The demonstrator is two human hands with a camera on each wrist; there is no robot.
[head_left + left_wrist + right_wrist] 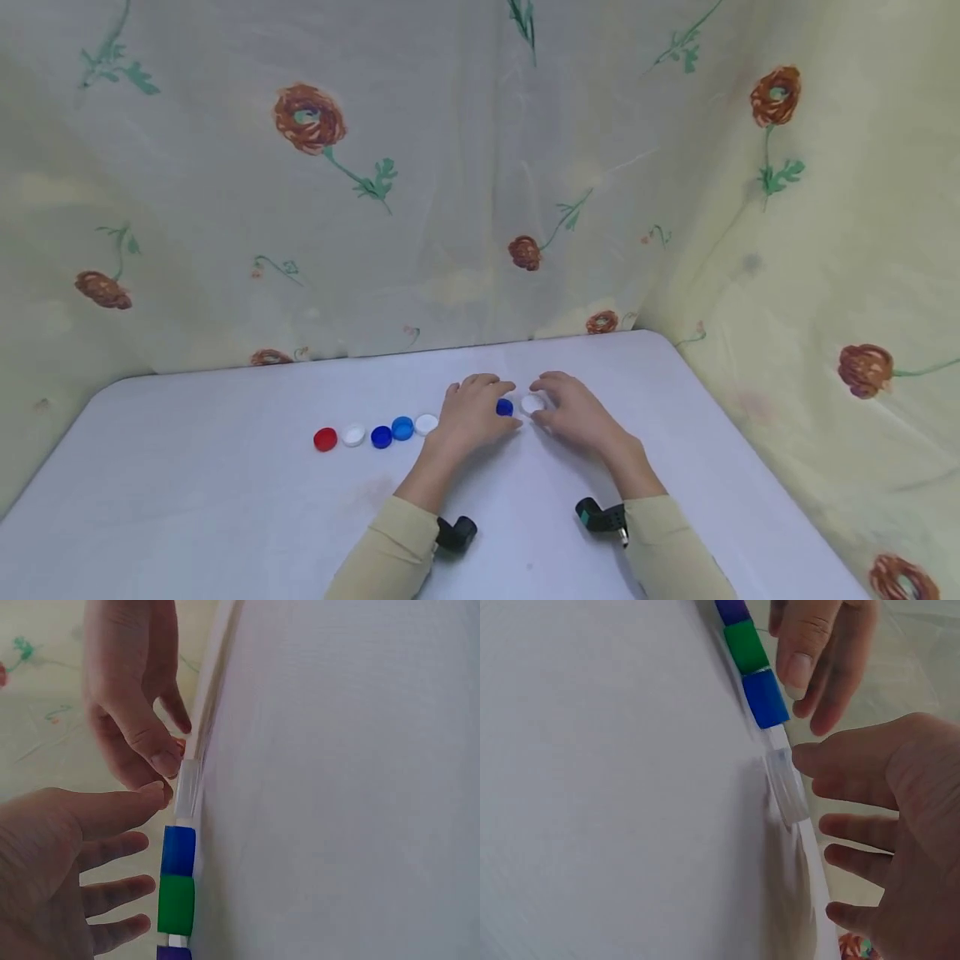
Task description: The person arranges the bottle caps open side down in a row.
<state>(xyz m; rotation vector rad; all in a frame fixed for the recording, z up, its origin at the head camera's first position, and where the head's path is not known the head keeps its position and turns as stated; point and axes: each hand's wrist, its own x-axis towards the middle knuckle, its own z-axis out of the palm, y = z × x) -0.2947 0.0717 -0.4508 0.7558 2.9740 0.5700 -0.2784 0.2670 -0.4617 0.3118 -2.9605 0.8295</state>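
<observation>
Small round bottle caps lie in a row across the white table. My left hand [472, 412] hovers by a dark blue cap [505, 407], its thumb and fingers apart and holding nothing. My right hand [579, 414] is at the white cap [532, 405] at the row's right end, thumb and fingers spread about it without a visible pinch; whether the thumb touches it I cannot tell. In the right wrist view, this cap looks translucent [786, 784] and stands next to the blue cap [765, 698]. A green cap [745, 646] and a purple one [732, 610] follow, hidden behind my left hand in the head view.
Left of my hands lie a red cap [325, 439], a white cap [353, 434], a dark blue cap [381, 437], a light blue cap [402, 428] and another white cap [426, 425]. Flowered cloth [450, 183] hangs behind the table [225, 500] and along its right side.
</observation>
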